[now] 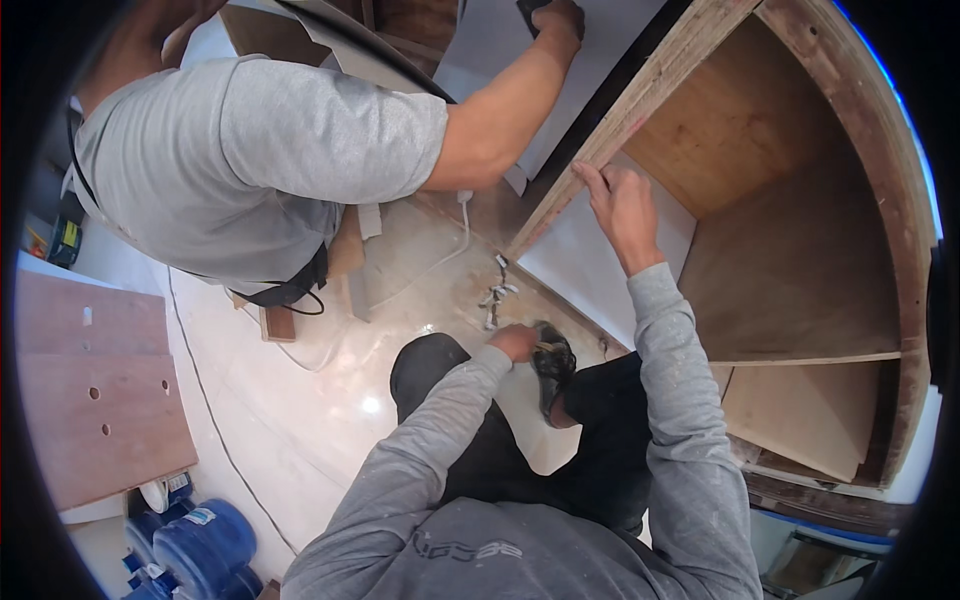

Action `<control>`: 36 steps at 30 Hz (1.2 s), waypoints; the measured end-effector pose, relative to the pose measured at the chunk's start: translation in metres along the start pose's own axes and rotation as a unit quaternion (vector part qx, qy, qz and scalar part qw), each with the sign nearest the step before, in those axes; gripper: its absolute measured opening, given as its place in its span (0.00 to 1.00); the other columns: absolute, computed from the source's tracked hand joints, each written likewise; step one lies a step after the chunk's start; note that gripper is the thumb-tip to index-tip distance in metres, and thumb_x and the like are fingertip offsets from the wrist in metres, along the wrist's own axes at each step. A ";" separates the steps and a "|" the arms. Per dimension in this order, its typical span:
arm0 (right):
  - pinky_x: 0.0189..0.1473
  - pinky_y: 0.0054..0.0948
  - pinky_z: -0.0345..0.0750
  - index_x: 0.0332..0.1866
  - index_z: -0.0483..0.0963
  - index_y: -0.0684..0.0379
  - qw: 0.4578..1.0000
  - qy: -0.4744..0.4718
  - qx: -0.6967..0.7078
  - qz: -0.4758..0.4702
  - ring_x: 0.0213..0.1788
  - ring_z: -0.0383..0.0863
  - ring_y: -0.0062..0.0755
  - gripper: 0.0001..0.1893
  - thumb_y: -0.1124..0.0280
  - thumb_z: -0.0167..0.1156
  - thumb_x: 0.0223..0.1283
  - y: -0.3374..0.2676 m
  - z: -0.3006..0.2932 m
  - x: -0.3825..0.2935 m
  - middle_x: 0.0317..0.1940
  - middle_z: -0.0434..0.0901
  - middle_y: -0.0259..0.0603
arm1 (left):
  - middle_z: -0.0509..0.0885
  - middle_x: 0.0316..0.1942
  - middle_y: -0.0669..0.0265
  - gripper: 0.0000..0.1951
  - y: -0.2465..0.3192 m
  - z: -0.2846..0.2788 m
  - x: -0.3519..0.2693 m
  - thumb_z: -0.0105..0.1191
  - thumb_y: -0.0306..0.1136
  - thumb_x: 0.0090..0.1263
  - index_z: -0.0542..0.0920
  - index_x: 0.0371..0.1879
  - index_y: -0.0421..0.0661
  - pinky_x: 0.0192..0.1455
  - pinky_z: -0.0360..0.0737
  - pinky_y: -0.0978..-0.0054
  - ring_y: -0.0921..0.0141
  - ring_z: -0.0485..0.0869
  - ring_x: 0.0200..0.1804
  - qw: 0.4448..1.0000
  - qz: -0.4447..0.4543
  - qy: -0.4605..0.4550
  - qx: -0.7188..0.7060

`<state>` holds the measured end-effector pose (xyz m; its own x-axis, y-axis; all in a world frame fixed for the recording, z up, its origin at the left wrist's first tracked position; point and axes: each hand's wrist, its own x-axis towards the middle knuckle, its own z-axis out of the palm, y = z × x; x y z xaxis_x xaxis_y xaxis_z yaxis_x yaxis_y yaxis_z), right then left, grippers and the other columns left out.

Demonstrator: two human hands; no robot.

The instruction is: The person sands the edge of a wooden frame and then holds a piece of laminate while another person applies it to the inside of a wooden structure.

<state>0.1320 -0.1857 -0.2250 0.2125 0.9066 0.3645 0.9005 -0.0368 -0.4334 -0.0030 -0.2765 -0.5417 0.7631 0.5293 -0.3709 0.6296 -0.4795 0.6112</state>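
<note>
My right hand [626, 210] is at the bare wooden front edge [600, 154] of an open cabinet. Its thumb lies over that edge, and the other fingers curl on the inner side, above a white-faced panel [600, 262]. Low between my knees, my left hand [516, 343] has its fingers curled beside my dark shoe [553, 367]. A thin yellowish piece [553, 347] shows just past those fingers; whether they hold it is unclear. On the floor near the cabinet's lower corner lie small white and dark scraps [496, 292].
A person in a grey T-shirt [330, 127] works close on my left, one hand [559, 19] holding a dark flat object over a white sheet [502, 82]. A cable [217, 420] crosses the floor. Blue water bottles [202, 536] and reddish boards [112, 382] stand at far left.
</note>
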 end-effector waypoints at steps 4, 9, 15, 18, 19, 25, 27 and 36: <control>0.35 0.52 0.77 0.33 0.85 0.67 1.000 0.000 -0.001 0.000 0.31 0.81 0.67 0.27 0.48 0.62 0.69 0.001 -0.001 0.000 0.23 0.79 0.62 | 0.87 0.52 0.50 0.24 0.007 -0.011 -0.003 0.58 0.27 0.61 0.82 0.60 0.49 0.61 0.82 0.56 0.51 0.85 0.58 0.998 -0.035 -0.053 0.017; 0.34 0.51 0.77 0.32 0.85 0.67 1.000 -0.001 0.000 0.008 0.30 0.81 0.66 0.27 0.47 0.62 0.69 -0.002 -0.002 0.001 0.23 0.79 0.61 | 0.88 0.48 0.48 0.14 0.007 -0.012 -0.005 0.61 0.29 0.62 0.87 0.47 0.42 0.57 0.84 0.55 0.51 0.88 0.54 0.999 -0.014 -0.032 0.000; 0.32 0.49 0.73 0.35 0.84 0.69 1.000 0.006 0.007 0.005 0.27 0.79 0.63 0.26 0.50 0.63 0.69 0.002 -0.002 -0.001 0.21 0.76 0.62 | 0.87 0.51 0.50 0.20 0.007 -0.008 0.001 0.57 0.28 0.62 0.83 0.56 0.46 0.59 0.82 0.55 0.51 0.85 0.57 0.997 -0.035 -0.071 0.002; 0.32 0.49 0.73 0.34 0.85 0.69 1.000 0.007 -0.001 0.000 0.26 0.78 0.64 0.26 0.50 0.63 0.69 -0.001 0.000 0.000 0.20 0.76 0.62 | 0.87 0.52 0.51 0.21 -0.001 -0.001 0.002 0.58 0.28 0.62 0.83 0.57 0.47 0.60 0.82 0.55 0.52 0.86 0.57 0.997 -0.024 -0.066 0.011; 0.32 0.49 0.73 0.34 0.85 0.69 1.000 0.010 0.002 -0.001 0.26 0.78 0.64 0.26 0.50 0.63 0.69 -0.002 -0.002 0.000 0.20 0.76 0.62 | 0.87 0.52 0.51 0.21 -0.002 0.001 0.003 0.58 0.28 0.62 0.83 0.57 0.47 0.60 0.82 0.55 0.52 0.86 0.57 0.998 -0.025 -0.064 0.014; 0.33 0.50 0.77 0.32 0.85 0.68 1.000 0.006 0.010 0.005 0.29 0.81 0.65 0.25 0.51 0.63 0.69 -0.007 -0.005 0.001 0.22 0.79 0.62 | 0.87 0.52 0.50 0.24 -0.004 0.001 0.003 0.60 0.28 0.60 0.83 0.60 0.50 0.60 0.82 0.55 0.51 0.86 0.57 0.998 -0.026 -0.062 0.008; 0.33 0.50 0.76 0.32 0.85 0.68 1.000 -0.008 -0.005 0.012 0.29 0.81 0.65 0.25 0.51 0.63 0.69 -0.005 -0.007 0.000 0.22 0.79 0.62 | 0.87 0.52 0.50 0.25 0.001 -0.001 0.001 0.60 0.28 0.61 0.82 0.60 0.51 0.61 0.82 0.56 0.51 0.85 0.57 0.997 -0.021 -0.066 0.017; 0.33 0.50 0.76 0.32 0.85 0.67 1.000 0.005 0.011 -0.001 0.29 0.80 0.66 0.25 0.50 0.63 0.69 -0.008 -0.006 -0.001 0.22 0.78 0.61 | 0.86 0.54 0.50 0.25 0.000 -0.005 0.001 0.58 0.28 0.62 0.81 0.62 0.51 0.61 0.81 0.55 0.51 0.85 0.58 0.996 -0.027 -0.083 0.012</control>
<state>0.1267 -0.1891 -0.2173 0.2145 0.9024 0.3738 0.8920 -0.0251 -0.4513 -0.0029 -0.2730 -0.5384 0.7401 0.4324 -0.5151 0.6725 -0.4712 0.5707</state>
